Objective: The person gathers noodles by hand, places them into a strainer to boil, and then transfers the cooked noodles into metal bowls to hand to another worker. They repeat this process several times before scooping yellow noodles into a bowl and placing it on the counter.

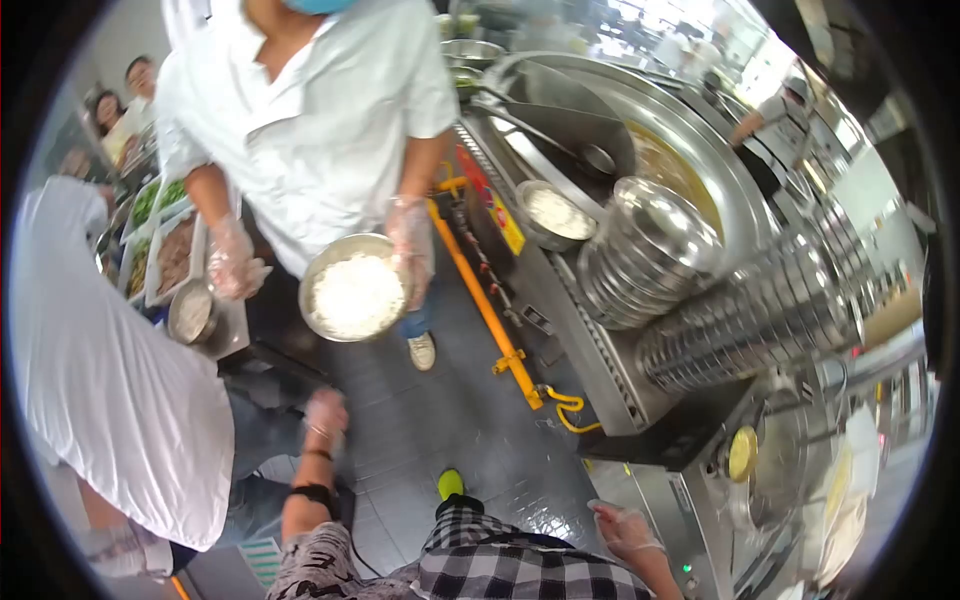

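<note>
The left hand (325,415), blurred at lower left of centre, has an unclear grip; the right hand (628,535), lower right, is loosely open. Above the left hand, a co-worker's gloved hand (408,235) holds a metal bowl (355,288) of white food by its side. Stacked metal bowls (645,250) stand on the tabletop (600,360), upper right.

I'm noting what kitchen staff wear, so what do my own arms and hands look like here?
Your left hand appears to be in a thin, clear plastic glove, though it's blurred. That arm has a narrow dark wristband, a wider black band below the elbow and a grey sleeve with dark markings. Your right hand wears a clear glove; its sleeve isn't visible.
</note>
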Action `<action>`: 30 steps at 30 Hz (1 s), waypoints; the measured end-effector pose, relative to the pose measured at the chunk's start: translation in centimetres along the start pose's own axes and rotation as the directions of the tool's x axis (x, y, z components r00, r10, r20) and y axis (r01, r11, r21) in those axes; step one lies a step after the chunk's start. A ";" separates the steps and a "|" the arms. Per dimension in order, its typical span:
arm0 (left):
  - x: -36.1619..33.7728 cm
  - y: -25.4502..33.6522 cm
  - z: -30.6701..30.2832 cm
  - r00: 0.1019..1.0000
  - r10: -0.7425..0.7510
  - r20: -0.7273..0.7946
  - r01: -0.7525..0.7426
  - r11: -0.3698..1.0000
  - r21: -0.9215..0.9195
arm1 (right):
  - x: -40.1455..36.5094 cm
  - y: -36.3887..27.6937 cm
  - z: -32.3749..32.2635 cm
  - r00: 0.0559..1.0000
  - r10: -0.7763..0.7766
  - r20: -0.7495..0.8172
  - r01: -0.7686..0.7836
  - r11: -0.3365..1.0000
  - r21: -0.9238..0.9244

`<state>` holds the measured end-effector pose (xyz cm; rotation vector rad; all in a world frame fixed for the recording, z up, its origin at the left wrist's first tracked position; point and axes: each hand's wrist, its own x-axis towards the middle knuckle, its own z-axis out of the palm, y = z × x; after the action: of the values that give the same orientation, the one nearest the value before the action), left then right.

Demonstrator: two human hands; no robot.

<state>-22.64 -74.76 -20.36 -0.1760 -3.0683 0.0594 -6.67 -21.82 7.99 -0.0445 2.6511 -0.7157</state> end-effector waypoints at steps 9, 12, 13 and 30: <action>-7.9 34.8 -7.4 0.393 0.418 0.819 0.606 0.551 -0.573 | -16.1 10.2 5.9 0.879 0.474 -0.054 -0.460 0.872 0.166; -8.8 40.6 -1.6 0.405 0.751 0.522 -0.015 0.576 -0.817 | -23.2 12.2 7.8 0.778 0.621 -0.095 -0.568 0.759 0.317; -8.8 43.6 -2.6 0.422 0.663 0.619 -0.016 0.688 -0.726 | -25.4 13.1 8.3 0.741 0.664 -0.100 -0.597 0.719 0.357; -18.6 75.6 -24.8 -0.082 0.918 0.389 0.297 0.395 -0.869 | -39.7 28.8 9.7 0.477 0.846 -0.239 -0.445 0.466 0.765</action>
<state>6.05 -1.01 -0.10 -2.1515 -3.2589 -2.5053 35.64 3.80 0.61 1.6457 2.3728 -1.3873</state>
